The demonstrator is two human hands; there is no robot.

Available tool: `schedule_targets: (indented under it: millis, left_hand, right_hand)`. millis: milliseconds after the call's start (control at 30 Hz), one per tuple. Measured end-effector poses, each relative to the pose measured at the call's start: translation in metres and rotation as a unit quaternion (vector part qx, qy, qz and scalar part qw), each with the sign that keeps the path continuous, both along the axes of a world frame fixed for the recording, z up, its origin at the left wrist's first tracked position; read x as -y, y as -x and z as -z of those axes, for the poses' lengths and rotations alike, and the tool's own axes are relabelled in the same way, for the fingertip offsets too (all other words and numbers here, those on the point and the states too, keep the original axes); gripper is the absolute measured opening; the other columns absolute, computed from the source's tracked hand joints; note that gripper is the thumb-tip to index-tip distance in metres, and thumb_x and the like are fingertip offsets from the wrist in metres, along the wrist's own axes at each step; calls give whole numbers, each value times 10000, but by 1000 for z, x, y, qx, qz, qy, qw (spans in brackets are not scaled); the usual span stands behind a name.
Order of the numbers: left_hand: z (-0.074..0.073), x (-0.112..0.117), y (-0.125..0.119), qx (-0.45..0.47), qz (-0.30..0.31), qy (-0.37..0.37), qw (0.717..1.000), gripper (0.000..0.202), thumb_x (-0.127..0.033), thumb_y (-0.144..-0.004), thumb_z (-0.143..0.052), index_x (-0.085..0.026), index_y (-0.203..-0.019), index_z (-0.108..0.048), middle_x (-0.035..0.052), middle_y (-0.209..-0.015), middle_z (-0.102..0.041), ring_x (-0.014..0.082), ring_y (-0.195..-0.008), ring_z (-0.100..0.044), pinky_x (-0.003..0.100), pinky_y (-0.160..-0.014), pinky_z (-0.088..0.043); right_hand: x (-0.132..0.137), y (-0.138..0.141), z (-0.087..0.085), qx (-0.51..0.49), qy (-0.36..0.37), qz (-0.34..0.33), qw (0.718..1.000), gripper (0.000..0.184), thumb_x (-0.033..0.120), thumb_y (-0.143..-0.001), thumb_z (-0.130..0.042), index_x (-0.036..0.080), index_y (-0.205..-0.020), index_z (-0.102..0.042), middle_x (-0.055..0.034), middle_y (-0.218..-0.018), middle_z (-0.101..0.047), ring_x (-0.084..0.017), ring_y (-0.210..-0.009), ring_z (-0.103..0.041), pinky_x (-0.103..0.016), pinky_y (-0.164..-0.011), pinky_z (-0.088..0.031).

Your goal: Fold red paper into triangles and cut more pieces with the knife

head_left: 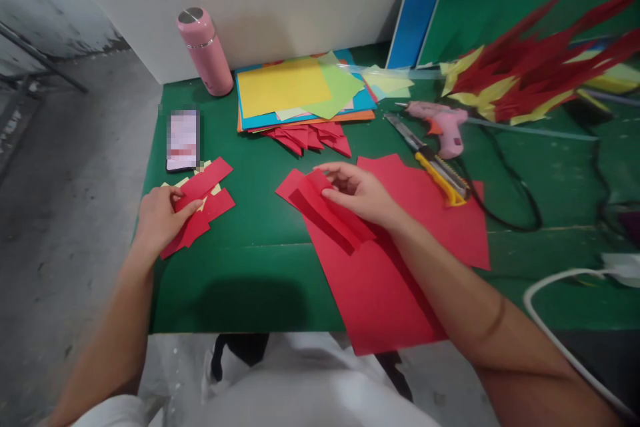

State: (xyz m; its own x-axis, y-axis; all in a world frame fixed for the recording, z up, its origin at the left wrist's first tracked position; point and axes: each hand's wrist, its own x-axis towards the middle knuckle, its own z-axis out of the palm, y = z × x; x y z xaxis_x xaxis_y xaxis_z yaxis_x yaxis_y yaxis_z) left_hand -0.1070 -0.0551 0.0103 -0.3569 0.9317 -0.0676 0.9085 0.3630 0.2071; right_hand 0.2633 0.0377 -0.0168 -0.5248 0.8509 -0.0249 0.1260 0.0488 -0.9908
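At the table's left side my left hand (161, 217) is closed at a small pile of red paper strips (209, 179), thumb and fingers on a strip. Pale yellow paper pieces (216, 188) show among them. My right hand (363, 192) pinches several red paper strips (325, 210) between thumb and fingers; they fan out towards the lower right. Beneath that hand and forearm lie large red paper sheets (373, 300), reaching the front edge of the table. Some of my right fingers are hidden behind the strips.
A phone (183, 140) and a pink bottle (206, 53) stand at left. Behind are stacked coloured sheets (285, 88) and red pointed pieces (310, 138). To the right lie a yellow utility knife (440, 173), a pink glue gun (443, 125), cables and red-yellow paper flames (530, 73).
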Motion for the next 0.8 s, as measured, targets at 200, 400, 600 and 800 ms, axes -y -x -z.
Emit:
schedule_targets:
  millis: [200, 400, 600, 800]
  left_hand:
    - [-15, -5, -5, 70, -28, 27, 997, 352, -511, -703, -703, -199, -790, -563, 52, -831, -618, 222, -773, -581, 312, -658, -421]
    - [-27, -5, -20, 103, -73, -33, 991, 307, -405, -697, -742, -225, -879, -573, 24, -910, -667, 204, -785, -603, 297, -673, -437]
    - [-34, 0, -29, 135, -69, -90, 984, 213, -319, -701, -730, -227, -862, -626, 9, -896, -697, 190, -834, -637, 319, -776, -491]
    - [-42, -2, -26, 280, -139, -85, 946, 283, -279, -699, -726, -213, -957, -630, -19, -744, -667, 118, -600, -561, 221, -534, -443]
  right_hand:
    - [-1, 0, 0, -5, -3, 2, 1000, 371, 294, -818, -674, 255, -1182, -616, -5, -890, -595, -131, -750, -567, -282, -696, -488]
    - [0, 1, -3, -6, 5, 3, 1000, 360, 306, -820, -676, 259, -1172, -617, -12, -897, -602, -142, -766, -574, -295, -705, -495]
    - [-1, 0, -1, -7, 4, -3, 1000, 364, 313, -825, -674, 253, -1179, -612, -14, -896, -613, -142, -772, -584, -294, -708, -500]
    - [-1, 0, -1, 0, 0, -3, 1000, 370, 315, -823, -677, 253, -1183, -615, -12, -907, -610, -137, -771, -587, -288, -710, -497]
